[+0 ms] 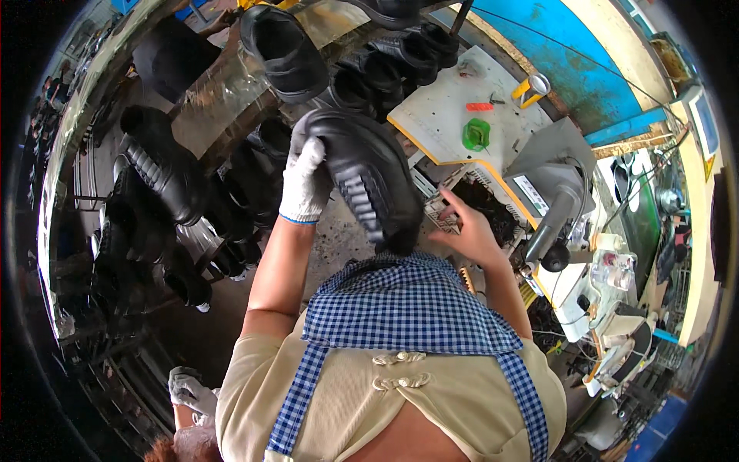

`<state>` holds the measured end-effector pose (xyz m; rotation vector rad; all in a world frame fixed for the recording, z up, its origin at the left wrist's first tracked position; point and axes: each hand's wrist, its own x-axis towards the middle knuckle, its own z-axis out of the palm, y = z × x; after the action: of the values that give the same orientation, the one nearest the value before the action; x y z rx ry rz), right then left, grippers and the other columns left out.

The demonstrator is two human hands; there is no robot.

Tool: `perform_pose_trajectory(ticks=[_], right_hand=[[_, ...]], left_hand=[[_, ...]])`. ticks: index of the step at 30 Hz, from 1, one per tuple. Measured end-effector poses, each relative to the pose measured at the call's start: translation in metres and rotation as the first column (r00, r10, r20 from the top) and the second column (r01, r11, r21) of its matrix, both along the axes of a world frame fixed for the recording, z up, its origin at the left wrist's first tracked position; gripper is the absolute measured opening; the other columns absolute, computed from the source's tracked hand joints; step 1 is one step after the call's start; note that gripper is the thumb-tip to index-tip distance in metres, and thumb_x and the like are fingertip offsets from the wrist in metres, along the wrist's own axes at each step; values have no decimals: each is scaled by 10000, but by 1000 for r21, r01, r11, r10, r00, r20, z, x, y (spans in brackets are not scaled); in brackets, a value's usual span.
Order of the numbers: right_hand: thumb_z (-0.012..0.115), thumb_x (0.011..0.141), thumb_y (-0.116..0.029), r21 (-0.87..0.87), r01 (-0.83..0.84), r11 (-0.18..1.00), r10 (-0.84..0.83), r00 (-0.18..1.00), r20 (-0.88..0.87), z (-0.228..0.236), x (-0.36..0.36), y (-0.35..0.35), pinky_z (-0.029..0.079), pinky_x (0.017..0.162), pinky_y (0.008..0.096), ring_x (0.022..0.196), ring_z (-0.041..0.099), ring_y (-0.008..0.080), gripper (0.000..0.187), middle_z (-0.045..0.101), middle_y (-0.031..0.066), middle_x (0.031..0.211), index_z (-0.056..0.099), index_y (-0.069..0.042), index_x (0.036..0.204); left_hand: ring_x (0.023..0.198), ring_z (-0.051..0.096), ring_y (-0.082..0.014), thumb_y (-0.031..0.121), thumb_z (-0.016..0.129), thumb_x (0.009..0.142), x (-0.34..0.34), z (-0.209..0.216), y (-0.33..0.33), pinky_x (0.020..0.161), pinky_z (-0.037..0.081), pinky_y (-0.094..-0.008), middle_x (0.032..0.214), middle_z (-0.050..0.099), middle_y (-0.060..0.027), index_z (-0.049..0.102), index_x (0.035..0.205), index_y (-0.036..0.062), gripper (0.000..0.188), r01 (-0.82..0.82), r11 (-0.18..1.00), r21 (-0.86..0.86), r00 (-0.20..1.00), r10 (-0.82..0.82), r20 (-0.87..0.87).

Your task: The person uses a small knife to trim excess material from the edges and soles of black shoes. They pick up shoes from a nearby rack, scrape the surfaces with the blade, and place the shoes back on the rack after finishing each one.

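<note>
A black shoe (375,158) with a ribbed lace area hangs in front of my chest, tilted, its lower end close to my checked apron. My left hand (305,183), in a white knit glove with a blue cuff edge, is closed on the shoe's upper left part, thumb on its surface. Just right of the shoe is my bare right hand (466,229). Its fingers are apart, the index finger stretched out, and nothing shows in it. The shoe's opening and sole are hidden from view.
Racks at left and ahead carry several black shoes (165,165). At right, a white worktable (431,100) bears a green cup (476,134), a yellow can (531,90) and a grey machine (548,196) with a post. Another person's gloved hand (191,391) shows at lower left.
</note>
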<state>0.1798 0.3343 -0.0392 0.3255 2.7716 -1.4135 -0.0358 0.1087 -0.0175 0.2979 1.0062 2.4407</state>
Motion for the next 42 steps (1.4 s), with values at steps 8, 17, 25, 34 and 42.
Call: perform_pose_trajectory(ticks=[8, 17, 25, 34, 42], right_hand=[[877, 632, -214, -253, 99, 963, -128, 986, -103, -5, 19, -8, 390, 1090, 390, 1295, 511, 338, 1051, 509, 207, 1405, 315, -38, 1502], [630, 939, -333, -929, 215, 300, -146, 973, 178, -21, -11, 11, 214, 397, 220, 411, 321, 50, 325, 559, -30, 747, 535, -84, 1125], [697, 865, -214, -873, 274, 403, -224, 955, 196, -46, -59, -24, 221, 371, 216, 393, 354, 55, 270, 555, -12, 687, 573, -68, 1056], [807, 802, -131, -798, 114, 591, -205, 979, -11, -87, -226, -86, 437, 396, 194, 649, 575, 61, 796, 629, 44, 1052, 319, -80, 1429], [784, 830, -144, -737, 61, 673, 186, 951, 249, -134, -193, -80, 502, 493, 235, 818, 626, 105, 769, 627, 71, 1155, 357, -51, 1463]], left_hand=[[1157, 600, -310, 455, 643, 905, -21, -71, 13, 1032, 463, -481, 1230, 640, -157, 537, 1301, 22, 596, 196, 971, 134, 866, -236, 440], [1120, 596, -224, 378, 631, 951, -28, -76, -26, 979, 479, -391, 1267, 613, -72, 545, 1324, 80, 485, 20, 949, -314, 964, 65, 257], [1114, 592, -244, 347, 752, 835, -32, -86, -55, 971, 470, -355, 1317, 545, -131, 550, 1326, 65, 601, -612, 435, -661, 788, 408, -461], [1293, 475, -293, 457, 666, 822, -63, -90, -56, 1106, 299, -551, 1253, 630, -72, 676, 1168, 110, 491, -781, -289, -553, 591, -627, -507], [789, 656, -281, 283, 698, 848, -37, -80, -76, 870, 499, -397, 883, 703, -90, 699, 938, 35, 264, -869, 68, -490, 444, -329, -833]])
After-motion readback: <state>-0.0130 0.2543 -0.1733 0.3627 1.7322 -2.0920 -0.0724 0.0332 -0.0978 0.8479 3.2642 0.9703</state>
